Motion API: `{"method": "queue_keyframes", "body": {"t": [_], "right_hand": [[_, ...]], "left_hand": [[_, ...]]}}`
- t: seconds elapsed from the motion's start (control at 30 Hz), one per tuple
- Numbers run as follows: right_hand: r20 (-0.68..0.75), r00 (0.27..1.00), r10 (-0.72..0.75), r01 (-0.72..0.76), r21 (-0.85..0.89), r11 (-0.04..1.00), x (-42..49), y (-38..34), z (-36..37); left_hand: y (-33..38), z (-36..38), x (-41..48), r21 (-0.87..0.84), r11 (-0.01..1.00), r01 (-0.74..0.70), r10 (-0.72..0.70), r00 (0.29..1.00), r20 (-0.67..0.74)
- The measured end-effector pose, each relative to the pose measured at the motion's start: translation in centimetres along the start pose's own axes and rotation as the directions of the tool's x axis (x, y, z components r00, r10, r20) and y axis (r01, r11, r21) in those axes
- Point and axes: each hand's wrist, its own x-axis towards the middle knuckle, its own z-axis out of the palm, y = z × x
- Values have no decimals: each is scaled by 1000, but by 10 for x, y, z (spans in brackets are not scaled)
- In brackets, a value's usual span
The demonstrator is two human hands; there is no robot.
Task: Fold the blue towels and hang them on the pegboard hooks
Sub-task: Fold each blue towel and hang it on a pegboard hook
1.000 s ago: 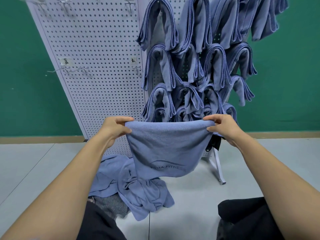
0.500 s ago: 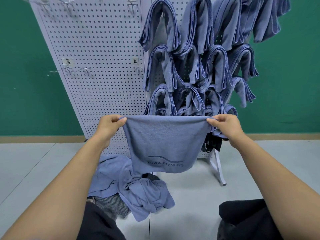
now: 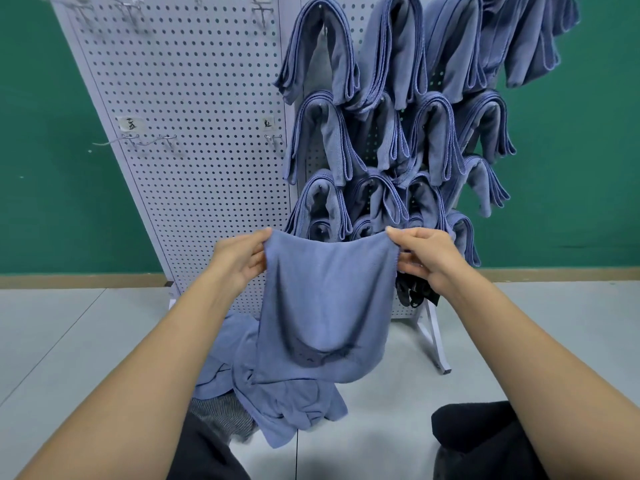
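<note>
I hold a folded blue towel (image 3: 325, 303) up in front of me by its top edge. My left hand (image 3: 239, 261) pinches the top left corner and my right hand (image 3: 422, 258) pinches the top right corner. The towel sags in the middle and its dark printed logo bends near the lower edge. Behind it stands the white pegboard (image 3: 194, 133). Several folded blue towels (image 3: 391, 109) hang on hooks over the board's right half. Bare hooks (image 3: 152, 140) stick out on the left half.
A heap of loose blue towels (image 3: 277, 393) lies on the grey floor under the held towel, over a striped cloth (image 3: 218, 414). The pegboard's white foot (image 3: 434, 344) reaches forward at the right. Something black (image 3: 415, 294) hangs low on the board. My dark-clothed knees fill the bottom edge.
My hands have come closer together, so the taut top edge has gone slack and the towel now droops and hangs narrower and longer.
</note>
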Motion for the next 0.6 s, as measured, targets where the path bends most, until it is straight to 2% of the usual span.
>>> {"method": "queue_keyframes", "body": {"t": [0.13, 0.23, 0.4, 0.6], "right_hand": [[93, 995, -36, 35, 9, 999, -10, -1, 22], [89, 990, -107, 112, -61, 992, -14, 0, 36], [71, 976, -204, 209, -84, 974, -18, 2, 50], [171, 966, -194, 198, -3, 980, -26, 4, 55]], "left_hand": [[-5, 30, -20, 41, 998, -42, 37, 992, 123], [-11, 44, -30, 86, 992, -96, 80, 981, 179], [-18, 60, -35, 152, 970, -190, 158, 967, 199], [-21, 66, -31, 178, 952, -250, 208, 952, 225]]}}
